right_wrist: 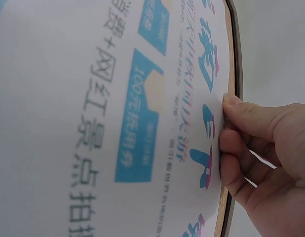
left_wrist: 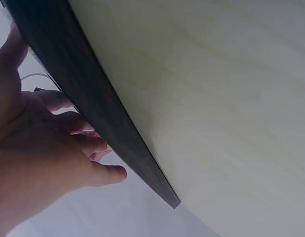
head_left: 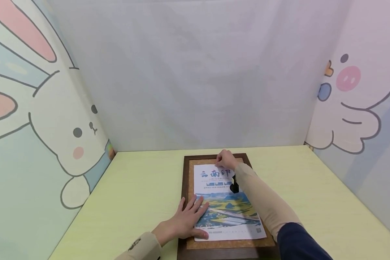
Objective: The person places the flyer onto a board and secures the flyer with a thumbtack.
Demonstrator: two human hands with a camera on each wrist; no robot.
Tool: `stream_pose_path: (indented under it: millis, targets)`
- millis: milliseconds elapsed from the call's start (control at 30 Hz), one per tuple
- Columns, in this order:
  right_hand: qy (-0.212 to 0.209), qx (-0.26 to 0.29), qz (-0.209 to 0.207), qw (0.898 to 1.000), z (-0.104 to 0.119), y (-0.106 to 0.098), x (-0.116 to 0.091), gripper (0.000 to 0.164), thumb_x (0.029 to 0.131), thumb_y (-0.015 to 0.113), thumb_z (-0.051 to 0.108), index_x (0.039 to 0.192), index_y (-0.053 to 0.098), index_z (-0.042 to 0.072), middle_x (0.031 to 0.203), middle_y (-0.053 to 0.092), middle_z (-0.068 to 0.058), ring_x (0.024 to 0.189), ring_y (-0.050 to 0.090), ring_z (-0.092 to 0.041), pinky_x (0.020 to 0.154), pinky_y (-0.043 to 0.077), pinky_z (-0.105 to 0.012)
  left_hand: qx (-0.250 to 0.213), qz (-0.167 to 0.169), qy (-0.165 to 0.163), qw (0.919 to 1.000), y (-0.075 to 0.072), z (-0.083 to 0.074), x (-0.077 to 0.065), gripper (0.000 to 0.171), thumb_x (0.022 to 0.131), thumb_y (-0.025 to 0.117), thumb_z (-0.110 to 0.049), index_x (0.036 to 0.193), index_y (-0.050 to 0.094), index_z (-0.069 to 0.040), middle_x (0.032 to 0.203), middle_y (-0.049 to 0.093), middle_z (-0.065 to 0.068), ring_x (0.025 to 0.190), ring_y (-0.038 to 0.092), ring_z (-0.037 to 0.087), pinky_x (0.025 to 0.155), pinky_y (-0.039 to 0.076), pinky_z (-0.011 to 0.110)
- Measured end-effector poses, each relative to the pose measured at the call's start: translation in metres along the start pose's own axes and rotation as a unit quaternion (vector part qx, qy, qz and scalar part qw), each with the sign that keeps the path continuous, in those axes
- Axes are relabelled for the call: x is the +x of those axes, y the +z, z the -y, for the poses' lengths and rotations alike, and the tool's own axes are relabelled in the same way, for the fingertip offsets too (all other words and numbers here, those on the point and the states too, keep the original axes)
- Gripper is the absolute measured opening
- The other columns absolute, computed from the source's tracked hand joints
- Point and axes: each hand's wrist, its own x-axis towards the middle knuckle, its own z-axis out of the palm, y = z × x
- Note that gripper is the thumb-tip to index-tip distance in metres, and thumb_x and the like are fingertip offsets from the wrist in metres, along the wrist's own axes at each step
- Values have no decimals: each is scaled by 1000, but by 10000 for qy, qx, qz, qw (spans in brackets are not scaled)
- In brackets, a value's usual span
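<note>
A printed poster with a landscape picture and large blue characters lies on a cork board in a dark wooden frame. My left hand rests with spread fingers over the poster's lower left side and the board's left border. In the left wrist view, that hand shows behind the dark frame edge. At the poster's top edge, my right hand bends its fingers and thumb together. The right wrist view has its thumb and fingertips pinching at the paper's edge, close to the cork strip.
The board lies on a pale yellow tabletop. A grey-white curtain stands behind it, with cartoon-printed panels at both sides. A small black device hangs under the right wrist, over the poster.
</note>
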Motion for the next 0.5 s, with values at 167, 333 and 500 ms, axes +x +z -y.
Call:
stream_pose_path:
  millis: [167, 333, 500]
  targets:
    - [53, 78, -23, 10000, -2, -1, 0, 9, 85, 73, 11, 77, 74, 10, 79, 67, -4, 73, 58, -17, 67, 45, -27, 59, 22, 21, 10000, -3, -2, 0, 92, 82, 55, -68, 155, 21, -24, 164, 14, 7, 151, 7, 34, 114, 8, 65]
    - [21, 298, 113, 9995, -8, -2, -4, 6, 87, 72, 14, 83, 75, 10, 83, 69, -5, 71, 60, -17, 65, 46, -26, 7, 80, -7, 10000, -3, -2, 0, 92, 82, 55, -69, 155, 21, -25, 164, 13, 6, 152, 6, 33, 114, 7, 65]
    - [-141, 432, 70, 9989, -10, -6, -7, 10, 90, 68, 15, 91, 76, 9, 83, 69, -5, 71, 59, -17, 63, 45, -26, -3, 41, 3, 10000, 0, 1, 2, 93, 81, 54, -69, 155, 21, -24, 164, 13, 7, 152, 5, 33, 114, 7, 65]
